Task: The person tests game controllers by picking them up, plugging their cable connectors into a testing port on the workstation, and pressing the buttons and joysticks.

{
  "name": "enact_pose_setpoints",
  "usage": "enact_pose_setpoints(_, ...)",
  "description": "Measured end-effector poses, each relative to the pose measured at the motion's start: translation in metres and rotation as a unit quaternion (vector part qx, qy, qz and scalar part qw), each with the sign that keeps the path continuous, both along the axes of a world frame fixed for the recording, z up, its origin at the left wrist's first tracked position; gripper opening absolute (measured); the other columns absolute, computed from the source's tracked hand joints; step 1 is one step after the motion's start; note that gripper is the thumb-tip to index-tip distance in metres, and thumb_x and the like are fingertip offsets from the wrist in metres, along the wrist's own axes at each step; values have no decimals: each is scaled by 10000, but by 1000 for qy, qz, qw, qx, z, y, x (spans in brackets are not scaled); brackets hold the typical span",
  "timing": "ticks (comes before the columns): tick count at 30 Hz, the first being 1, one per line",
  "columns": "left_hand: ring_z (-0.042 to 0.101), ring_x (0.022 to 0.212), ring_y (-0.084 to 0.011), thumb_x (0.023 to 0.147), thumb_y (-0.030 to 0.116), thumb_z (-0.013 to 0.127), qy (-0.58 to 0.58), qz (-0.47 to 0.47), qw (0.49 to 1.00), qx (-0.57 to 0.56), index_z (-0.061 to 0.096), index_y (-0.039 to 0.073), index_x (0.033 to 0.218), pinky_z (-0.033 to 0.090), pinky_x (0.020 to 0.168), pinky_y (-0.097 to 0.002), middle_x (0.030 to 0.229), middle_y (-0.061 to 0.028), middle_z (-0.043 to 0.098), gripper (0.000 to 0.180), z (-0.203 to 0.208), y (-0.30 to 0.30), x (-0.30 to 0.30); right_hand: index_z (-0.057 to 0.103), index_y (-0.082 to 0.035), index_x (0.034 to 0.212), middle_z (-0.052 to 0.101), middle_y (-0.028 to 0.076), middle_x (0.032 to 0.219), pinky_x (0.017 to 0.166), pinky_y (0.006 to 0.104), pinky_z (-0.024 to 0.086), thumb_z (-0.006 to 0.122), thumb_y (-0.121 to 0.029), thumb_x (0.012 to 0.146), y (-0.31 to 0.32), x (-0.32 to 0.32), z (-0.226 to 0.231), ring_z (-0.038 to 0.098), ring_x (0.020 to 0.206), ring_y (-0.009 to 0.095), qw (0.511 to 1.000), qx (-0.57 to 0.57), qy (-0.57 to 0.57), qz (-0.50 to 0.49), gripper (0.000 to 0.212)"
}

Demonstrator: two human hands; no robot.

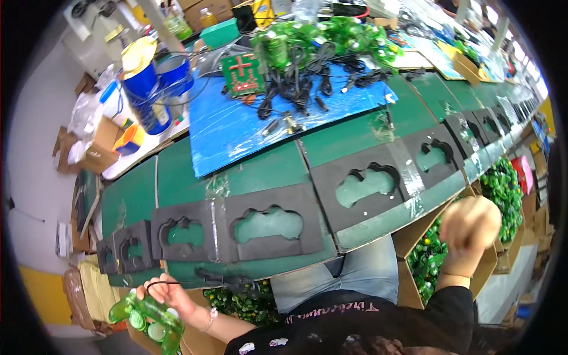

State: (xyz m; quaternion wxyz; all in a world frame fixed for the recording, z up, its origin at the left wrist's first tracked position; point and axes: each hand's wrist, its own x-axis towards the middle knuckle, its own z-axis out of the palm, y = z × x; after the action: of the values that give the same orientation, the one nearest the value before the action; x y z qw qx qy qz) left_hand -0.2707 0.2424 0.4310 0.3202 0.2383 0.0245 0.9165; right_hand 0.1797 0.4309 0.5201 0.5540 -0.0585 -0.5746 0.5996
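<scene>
At the lower left, my left hand (pixel 171 296) is closed at the upper edge of a see-through green game controller (pixel 151 322). A short loop of black cable (pixel 160 283) comes out over its fingers. My right hand (pixel 471 222) is raised at the right, above a cardboard box of green controllers (pixel 427 263); motion smears its fingers, and I see nothing in them. Between the hands, black foam holders (pixel 266 245) with controller-shaped cut-outs line the near edge of the green conveyor belt (pixel 248 182). A bundle of black cable (pixel 228 283) lies at the belt's edge, near the left hand.
Across the belt lies a blue sheet (pixel 219 142) with black cables (pixel 296 83), a green circuit board (pixel 242 74) and heaped green controllers (pixel 331 41). Blue containers (pixel 148 106) stand at the far left. Another box of green controllers (pixel 503 195) is at the right.
</scene>
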Motion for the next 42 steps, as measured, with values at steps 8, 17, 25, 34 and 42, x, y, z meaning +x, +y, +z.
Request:
enact_pose_setpoints(8, 355, 515, -98, 697, 412, 730, 18, 25, 996, -85, 516, 102, 892, 278, 596, -279, 553, 4, 412, 424, -19, 11, 38, 621, -25, 861, 627, 137, 865, 825, 394, 432, 534, -200, 892, 81, -69, -11, 608, 827, 263, 952, 134, -34, 272, 197)
enact_pose_setpoints(17, 357, 570, -126, 756, 532, 642, 66, -124, 987, -80, 492, 55, 861, 262, 626, -293, 585, -33, 426, 511, -42, 64, 86, 607, 8, 891, 569, 64, 711, 673, 302, 444, 461, -290, 912, 142, -177, -97, 541, 683, 147, 815, 55, -576, 35, 333)
enact_pose_setpoints(25, 356, 552, -128, 818, 485, 581, 141, -157, 974, -80, 520, 55, 891, 265, 614, -287, 563, -73, 478, 441, -45, 69, 88, 584, -7, 969, 505, -24, 669, 579, 212, 377, 382, -273, 970, 159, -180, -103, 450, 608, 76, 834, -153, -512, 135, 334)
enact_pose_setpoints(34, 346, 525, -126, 810, 502, 573, 151, -143, 970, -123, 509, 55, 908, 263, 601, -287, 532, -64, 474, 462, -41, 67, 93, 570, -31, 1031, 540, -35, 696, 562, 204, 396, 366, -283, 976, 168, -179, -99, 484, 609, 69, 798, -324, -436, 261, 328)
enact_pose_setpoints(42, 517, 623, -159, 737, 478, 675, 195, -194, 961, 0, 484, 28, 1068, 286, 613, -300, 707, -109, 597, 591, -70, 74, 83, 543, -28, 1014, 646, 56, 867, 642, 251, 482, 348, -257, 977, 162, -191, -93, 600, 659, 119, 813, -339, -419, 220, 303)
